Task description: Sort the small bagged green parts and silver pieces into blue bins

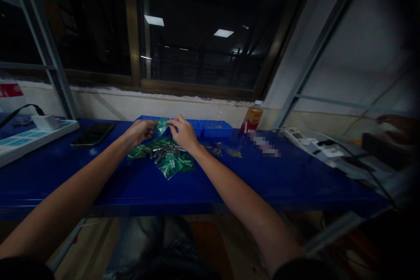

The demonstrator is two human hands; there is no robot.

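Observation:
Between my two hands a small clear green plastic bag is held up over the blue table. My left hand pinches its left side, and my right hand pinches its right side with thumb and forefinger. Below them lies a pile of similar green bags, with pale strips showing inside the nearest one. Small dark grey cylindrical pieces lie loose among the bags. Behind my hands stands a blue divided tray, partly hidden by them.
Small clear bags of brownish pieces lie right of the pile. A drink bottle stands at the back. On the left are a phone and a white power strip; another strip with plugs lies right. A blurred hand shows far right.

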